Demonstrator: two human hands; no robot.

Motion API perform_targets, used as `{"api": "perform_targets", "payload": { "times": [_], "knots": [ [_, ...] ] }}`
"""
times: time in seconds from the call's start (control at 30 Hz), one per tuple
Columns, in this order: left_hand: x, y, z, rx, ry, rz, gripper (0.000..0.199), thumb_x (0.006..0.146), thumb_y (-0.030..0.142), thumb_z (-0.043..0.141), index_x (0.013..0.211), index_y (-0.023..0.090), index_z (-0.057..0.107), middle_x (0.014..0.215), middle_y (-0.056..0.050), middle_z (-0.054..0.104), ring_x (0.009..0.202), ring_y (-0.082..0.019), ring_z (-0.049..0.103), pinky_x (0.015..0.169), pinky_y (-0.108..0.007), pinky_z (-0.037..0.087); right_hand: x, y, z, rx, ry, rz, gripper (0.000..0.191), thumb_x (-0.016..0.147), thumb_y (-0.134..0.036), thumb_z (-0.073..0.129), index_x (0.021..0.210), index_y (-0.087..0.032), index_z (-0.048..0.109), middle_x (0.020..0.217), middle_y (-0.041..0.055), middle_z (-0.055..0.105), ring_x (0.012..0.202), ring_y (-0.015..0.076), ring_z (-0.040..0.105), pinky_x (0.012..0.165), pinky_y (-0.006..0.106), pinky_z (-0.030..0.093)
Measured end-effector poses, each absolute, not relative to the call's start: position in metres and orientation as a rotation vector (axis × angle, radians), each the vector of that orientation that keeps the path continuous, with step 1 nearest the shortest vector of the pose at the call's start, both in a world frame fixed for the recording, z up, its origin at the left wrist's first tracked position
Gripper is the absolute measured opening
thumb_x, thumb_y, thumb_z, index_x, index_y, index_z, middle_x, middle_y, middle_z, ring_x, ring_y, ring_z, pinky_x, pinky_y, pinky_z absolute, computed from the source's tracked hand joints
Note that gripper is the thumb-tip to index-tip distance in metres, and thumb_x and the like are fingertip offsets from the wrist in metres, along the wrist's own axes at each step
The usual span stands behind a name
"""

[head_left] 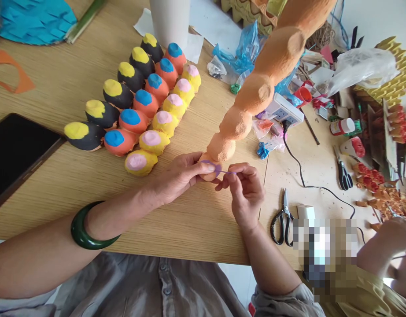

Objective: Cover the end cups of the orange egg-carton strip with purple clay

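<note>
My view through the head camera: the left hand (181,176) is clamped on the lowest lump of an orange strip (236,121), its thumb over a purple piece (218,169); the fingers beneath are partly hidden. The right hand (245,189), just beside it, pinches the thin drawn-out end of the piece between thumb and fingertips. The strip slants up and to the right over the desk (176,229), its top cut off by the frame; I cannot tell whether it touches anything there. One green bangle (78,226) circles the left forearm.

To the left of the strip I count eighteen painted cups in three rows of six: black cups (120,94) with yellow tips, orange cups (150,105) with blue tips, yellow cups (168,125) with pink tips. Beyond them stands one white cylinder (170,22), its top out of frame; one black tablet (18,149) is cut off at the left edge.

To the right lie two pairs of scissors (282,224) and one power strip (285,109). At the right edge, another person's hand (393,237) is cropped; a pixelated patch (325,251) obscures what lies beside it.
</note>
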State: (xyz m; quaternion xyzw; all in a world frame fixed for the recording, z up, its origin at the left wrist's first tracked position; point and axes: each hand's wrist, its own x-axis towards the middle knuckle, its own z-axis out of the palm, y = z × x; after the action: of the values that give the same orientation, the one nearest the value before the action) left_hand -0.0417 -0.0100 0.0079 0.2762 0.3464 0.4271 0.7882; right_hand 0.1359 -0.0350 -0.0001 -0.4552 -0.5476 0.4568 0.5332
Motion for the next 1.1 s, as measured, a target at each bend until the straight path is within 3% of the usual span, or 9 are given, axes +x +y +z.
{"api": "perform_targets", "payload": {
  "times": [0.17, 0.3, 0.5, 0.57, 0.63, 0.73, 0.87, 1.1],
  "knots": [
    [-0.042, -0.009, 0.007, 0.514, 0.723, 0.921, 0.018, 0.084, 0.031, 0.08, 0.081, 0.015, 0.073, 0.075, 0.0, 0.055, 0.078, -0.015, 0.054, 0.081, -0.029, 0.056, 0.137, -0.03, 0.009, -1.046, -1.09, 1.195, 0.011, 0.1, -0.037, 0.071, 0.098, -0.026, 0.069, 0.082, -0.0023, 0.066, 0.059, 0.0111, 0.061, 0.05, 0.026, 0.062],
    [-0.042, -0.009, 0.007, 0.486, 0.707, 0.971, 0.02, 0.085, 0.032, 0.079, 0.077, 0.016, 0.07, 0.079, -0.001, 0.058, 0.078, -0.014, 0.053, 0.08, -0.027, 0.055, 0.138, -0.02, 0.01, -1.083, -0.975, 1.321, 0.007, 0.09, -0.031, 0.071, 0.093, -0.025, 0.07, 0.077, -0.0021, 0.063, 0.06, 0.0121, 0.058, 0.048, 0.024, 0.057],
    [-0.041, -0.008, 0.005, 0.534, 0.686, 0.978, 0.023, 0.086, 0.029, 0.08, 0.073, 0.016, 0.066, 0.075, 0.0, 0.051, 0.075, -0.013, 0.048, 0.073, -0.023, 0.048, 0.139, -0.014, 0.007, -1.098, -0.846, 1.565, 0.022, 0.093, -0.041, 0.072, 0.083, -0.023, 0.063, 0.075, -0.0036, 0.056, 0.053, 0.0075, 0.047, 0.037, 0.017, 0.04],
    [-0.041, -0.008, 0.004, 0.564, 0.678, 0.971, 0.022, 0.088, 0.028, 0.079, 0.076, 0.017, 0.065, 0.076, 0.0, 0.05, 0.076, -0.013, 0.048, 0.073, -0.024, 0.048, 0.14, -0.014, 0.005, -1.131, -0.864, 1.575, 0.013, 0.092, -0.035, 0.072, 0.094, -0.023, 0.067, 0.078, -0.0037, 0.058, 0.054, 0.0081, 0.049, 0.039, 0.018, 0.042],
    [-0.041, -0.009, 0.003, 0.574, 0.667, 0.957, 0.021, 0.089, 0.029, 0.079, 0.078, 0.016, 0.066, 0.078, 0.0, 0.052, 0.077, -0.014, 0.05, 0.075, -0.025, 0.05, 0.141, -0.013, 0.002, -1.138, -0.899, 1.585, 0.017, 0.086, -0.026, 0.071, 0.103, -0.024, 0.069, 0.084, -0.0017, 0.062, 0.06, 0.0098, 0.053, 0.043, 0.019, 0.045],
    [-0.041, -0.01, 0.004, 0.564, 0.643, 0.939, 0.02, 0.088, 0.032, 0.079, 0.081, 0.016, 0.069, 0.081, -0.002, 0.057, 0.08, -0.016, 0.053, 0.08, -0.03, 0.056, 0.144, -0.009, -0.001, -1.121, -0.938, 1.58, 0.015, 0.081, -0.021, 0.067, 0.095, -0.022, 0.07, 0.083, -0.0014, 0.058, 0.062, 0.0101, 0.051, 0.046, 0.021, 0.046],
    [-0.043, -0.011, 0.003, 0.566, 0.626, 0.913, 0.019, 0.088, 0.033, 0.078, 0.086, 0.015, 0.073, 0.084, -0.003, 0.061, 0.081, -0.017, 0.056, 0.083, -0.033, 0.057, 0.148, -0.008, 0.001, -1.099, -0.98, 1.561, 0.013, 0.088, -0.031, 0.073, 0.099, -0.024, 0.072, 0.076, -0.0052, 0.049, 0.055, 0.0084, 0.045, 0.045, 0.021, 0.042],
    [-0.047, -0.011, 0.003, 0.627, 0.585, 0.78, 0.013, 0.085, 0.026, 0.078, 0.089, 0.015, 0.075, 0.084, -0.002, 0.064, 0.082, -0.015, 0.057, 0.083, -0.03, 0.054, 0.149, -0.009, -0.003, -0.959, -1.113, 1.713, 0.034, 0.088, -0.054, 0.086, 0.093, -0.023, 0.074, 0.069, -0.005, 0.062, 0.051, 0.0082, 0.058, 0.043, 0.019, 0.041]
  ]
}}
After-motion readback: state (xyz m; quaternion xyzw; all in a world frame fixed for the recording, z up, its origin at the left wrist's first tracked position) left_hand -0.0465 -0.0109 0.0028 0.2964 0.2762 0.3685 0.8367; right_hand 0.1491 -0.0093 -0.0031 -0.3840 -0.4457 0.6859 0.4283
